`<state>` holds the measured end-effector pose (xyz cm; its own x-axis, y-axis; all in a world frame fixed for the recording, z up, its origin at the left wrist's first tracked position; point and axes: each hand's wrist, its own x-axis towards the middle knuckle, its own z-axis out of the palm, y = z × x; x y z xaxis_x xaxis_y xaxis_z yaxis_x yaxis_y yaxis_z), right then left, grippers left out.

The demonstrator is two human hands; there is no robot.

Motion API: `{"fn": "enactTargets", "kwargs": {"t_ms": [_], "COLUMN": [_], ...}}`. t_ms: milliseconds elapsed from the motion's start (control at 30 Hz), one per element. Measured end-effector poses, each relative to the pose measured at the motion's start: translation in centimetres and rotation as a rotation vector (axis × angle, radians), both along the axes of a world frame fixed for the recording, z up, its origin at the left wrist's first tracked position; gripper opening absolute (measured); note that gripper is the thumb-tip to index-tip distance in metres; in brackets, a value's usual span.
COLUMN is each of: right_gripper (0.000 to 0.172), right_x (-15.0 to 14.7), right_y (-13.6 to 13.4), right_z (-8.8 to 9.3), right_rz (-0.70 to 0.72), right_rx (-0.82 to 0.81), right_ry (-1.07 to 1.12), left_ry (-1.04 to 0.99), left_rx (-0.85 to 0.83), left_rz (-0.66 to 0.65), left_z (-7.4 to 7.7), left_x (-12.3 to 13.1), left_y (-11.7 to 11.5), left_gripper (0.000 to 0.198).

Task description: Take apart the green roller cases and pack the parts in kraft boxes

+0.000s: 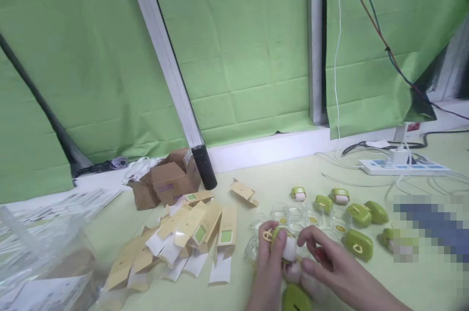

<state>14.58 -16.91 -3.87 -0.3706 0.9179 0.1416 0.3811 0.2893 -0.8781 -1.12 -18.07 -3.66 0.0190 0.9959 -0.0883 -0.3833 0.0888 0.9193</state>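
My left hand point(269, 257) grips a small green-and-white case point(289, 248) with a pale yellow loop on its side; the thumb presses along its green shell. Just to the right, my right hand point(326, 262) has its thumb and forefinger curved apart, close to the white part of the case. Something small and red shows inside those fingers, too blurred to name. Below the hands lies a green case point(296, 298), beside white rounded pieces partly hidden by my right hand. Clear plastic holders point(295, 215) stand beyond the hands.
More green cases point(359, 244) lie to the right. Flattened tan boxes point(208, 220) are piled at left, before an open cardboard carton point(174, 179) and a black cylinder point(204, 166). A power strip point(403, 167) with cables sits at the back right. Plastic bags point(47, 252) fill the left edge.
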Motion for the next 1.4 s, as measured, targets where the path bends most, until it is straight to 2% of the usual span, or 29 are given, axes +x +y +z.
{"fn": "enactTargets", "kwargs": {"t_ms": [67, 133, 267, 400, 600, 767, 1033, 1233, 1400], "right_gripper": [0.023, 0.022, 0.029, 0.039, 0.036, 0.033, 0.038, 0.039, 0.046], "right_x": [-0.5, -0.5, 0.4, 1.0, 1.2, 1.4, 1.3, 0.5, -0.1], "right_y": [-0.4, -0.7, -0.7, -0.2, 0.0, 0.1, -0.2, -0.5, -0.5], "right_z": [-0.8, -1.0, -0.7, -0.9, -1.1, -0.9, -0.8, -1.3, -1.3], "right_rz": [-0.037, -0.047, 0.018, -0.028, -0.079, -0.051, -0.091, -0.007, 0.006], "right_rx": [0.011, 0.045, 0.125, 0.153, 0.182, 0.21, 0.084, -0.086, -0.191], "right_ry": [-0.028, -0.06, -0.087, -0.129, -0.124, -0.133, -0.142, 0.135, 0.276], "left_ry": [0.021, 0.068, 0.021, -0.076, -0.06, -0.06, -0.101, -0.143, -0.054], "left_rx": [-0.018, -0.041, -0.079, -0.018, -0.044, -0.028, -0.047, 0.068, 0.05], "left_rz": [-0.081, -0.113, -0.069, -0.058, -0.057, -0.094, -0.082, -0.167, -0.25], "left_z": [-0.5, -0.8, -0.7, -0.8, -1.5, -1.1, -0.2, -0.4, 0.0], "left_x": [0.7, 1.2, 1.1, 0.9, 0.9, 0.9, 1.0, 0.8, 0.5], "left_y": [-0.4, -0.6, -0.7, -0.2, -0.1, -0.3, -0.8, -0.8, -0.8], "left_gripper": [0.059, 0.057, 0.052, 0.05, 0.053, 0.046, 0.04, 0.04, 0.04]}}
